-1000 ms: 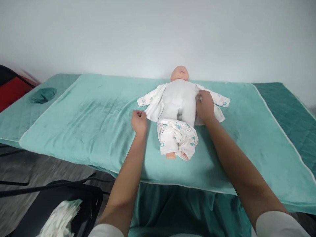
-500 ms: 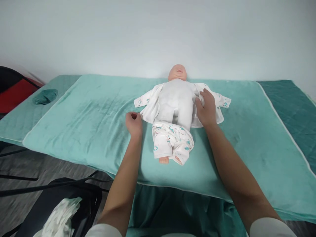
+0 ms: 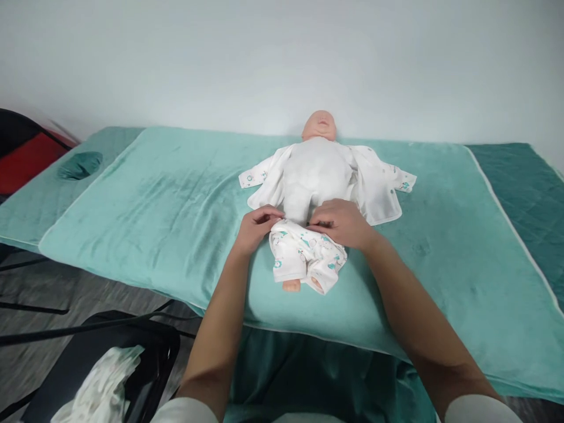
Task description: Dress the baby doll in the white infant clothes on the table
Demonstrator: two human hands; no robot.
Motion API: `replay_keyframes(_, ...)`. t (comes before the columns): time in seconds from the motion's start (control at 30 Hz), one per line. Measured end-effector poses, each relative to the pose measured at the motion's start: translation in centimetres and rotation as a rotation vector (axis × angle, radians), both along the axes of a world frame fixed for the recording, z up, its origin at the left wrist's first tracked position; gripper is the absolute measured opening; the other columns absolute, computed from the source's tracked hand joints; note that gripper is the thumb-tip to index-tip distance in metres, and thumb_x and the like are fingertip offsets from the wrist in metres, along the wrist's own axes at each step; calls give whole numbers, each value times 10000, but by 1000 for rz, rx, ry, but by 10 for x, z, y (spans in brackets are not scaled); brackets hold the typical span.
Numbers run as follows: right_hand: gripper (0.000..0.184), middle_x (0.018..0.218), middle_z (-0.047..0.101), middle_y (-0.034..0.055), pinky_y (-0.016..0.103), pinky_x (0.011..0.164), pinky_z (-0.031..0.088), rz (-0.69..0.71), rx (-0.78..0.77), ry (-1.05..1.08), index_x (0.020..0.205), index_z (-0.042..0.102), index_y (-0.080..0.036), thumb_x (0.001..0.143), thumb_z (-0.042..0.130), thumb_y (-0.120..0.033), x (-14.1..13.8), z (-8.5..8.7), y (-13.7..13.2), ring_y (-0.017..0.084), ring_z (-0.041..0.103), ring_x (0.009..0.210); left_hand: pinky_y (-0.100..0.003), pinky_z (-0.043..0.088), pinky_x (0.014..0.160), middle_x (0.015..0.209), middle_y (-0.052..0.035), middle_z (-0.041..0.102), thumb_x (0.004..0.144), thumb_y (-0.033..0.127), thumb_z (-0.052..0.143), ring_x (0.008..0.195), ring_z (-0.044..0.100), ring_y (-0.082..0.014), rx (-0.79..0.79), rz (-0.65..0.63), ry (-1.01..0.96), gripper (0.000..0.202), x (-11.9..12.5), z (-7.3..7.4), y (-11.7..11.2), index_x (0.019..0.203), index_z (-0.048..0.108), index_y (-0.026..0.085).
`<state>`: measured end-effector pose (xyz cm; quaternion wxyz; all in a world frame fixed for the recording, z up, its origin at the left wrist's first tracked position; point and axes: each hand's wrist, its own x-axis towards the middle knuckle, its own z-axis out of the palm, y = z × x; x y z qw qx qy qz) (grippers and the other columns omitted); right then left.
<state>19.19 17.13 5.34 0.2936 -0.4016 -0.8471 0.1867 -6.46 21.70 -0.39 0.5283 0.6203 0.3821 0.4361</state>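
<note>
A baby doll with a white cloth body lies on its back, head toward the wall. Its arms are in the sleeves of a white printed baby shirt, which is spread open at both sides. White printed baby pants are bunched around its lower legs, one foot showing below the hem. My left hand pinches the waistband at its left end. Bent over the waistband's right part is my right hand, fingers closed on the fabric between and over the doll's legs.
The doll lies on a green velvety cover over a massage bed with a face hole. A white wall rises behind it. At lower left, a black chair holds crumpled white cloth. Another red and black chair stands far left.
My right hand has left the shirt's right panel and come down to the pants. My left hand has moved right from the shirt's left edge to the waistband.
</note>
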Motion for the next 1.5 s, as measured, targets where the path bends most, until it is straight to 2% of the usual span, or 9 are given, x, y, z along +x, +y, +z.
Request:
replay_keyframes(0.2, 234, 754, 700, -19, 274, 683, 420, 203, -420, 64, 832, 757, -207, 866, 759, -439, 4, 17, -9, 131, 608, 690, -247, 442, 691, 940, -45, 637, 736, 305, 870, 787, 580, -126, 6, -353, 7, 215, -10, 11, 1, 920, 815, 208)
replay_keyframes(0.43, 226, 922, 717, -3, 271, 739, 452, 297, -568, 76, 1036, 749, -217, 849, 755, -342, 9, 19, -10, 143, 590, 783, -248, 421, 687, 853, -33, 590, 739, 352, 869, 760, 544, -128, 22, -406, 69, 242, -11, 14, 1, 770, 727, 158)
replay_keyframes(0.67, 129, 854, 635, -18, 263, 682, 380, 246, -489, 121, 889, 712, -181, 855, 752, -299, -16, 16, -18, 111, 527, 735, -241, 414, 653, 808, -27, 581, 672, 289, 911, 738, 541, -123, -70, -392, -172, 240, -16, 1, 0, 717, 711, 163)
replay_keyframes(0.77, 44, 845, 617, -25, 259, 669, 372, 210, -441, 196, 856, 677, -186, 825, 699, -166, -25, 10, -20, 106, 515, 723, -233, 401, 607, 804, -27, 592, 663, 262, 909, 694, 535, -112, -110, -412, -280, 234, -16, -3, -1, 693, 695, 171)
replay_keyframes(0.97, 214, 902, 666, 11, 259, 701, 417, 86, -282, 366, 905, 703, -183, 790, 591, -42, -32, 0, -19, 136, 584, 803, -279, 452, 617, 785, -71, 672, 754, 491, 832, 697, 616, -165, -231, -440, -247, 406, -15, -2, -6, 665, 629, 151)
replay_keyframes(1.17, 258, 912, 705, 8, 262, 709, 451, -20, -192, 436, 869, 713, -199, 791, 544, -21, -33, -2, -18, 139, 638, 810, -223, 268, 480, 574, 22, 513, 737, 556, 832, 502, 399, -71, -312, -349, -117, 488, -15, -1, -7, 645, 592, 141)
replay_keyframes(1.27, 265, 944, 711, 24, 298, 794, 477, -75, -76, 381, 876, 698, -215, 825, 509, -37, -30, -4, -16, 171, 658, 885, -214, 329, 518, 682, 11, 592, 616, 403, 936, 567, 476, -81, -290, -317, -167, 397, -13, 1, -7, 751, 664, 149)
replay_keyframes(1.4, 253, 1003, 727, 49, 354, 885, 465, -278, 85, 175, 968, 692, -230, 881, 514, -73, -20, -7, -13, 220, 660, 976, -220, 401, 605, 822, -12, 662, 637, 317, 931, 683, 554, -108, -274, -225, -143, 482, -7, 7, -11, 1059, 743, 181)
replay_keyframes(1.5, 197, 1054, 730, 82, 416, 940, 424, -513, 228, -39, 1011, 691, -226, 892, 583, -113, -10, -7, -13, 275, 641, 1025, -215, 386, 600, 763, 8, 634, 651, 338, 924, 659, 527, -96, -283, -197, -67, 408, -2, 11, -14, 966, 731, 163)
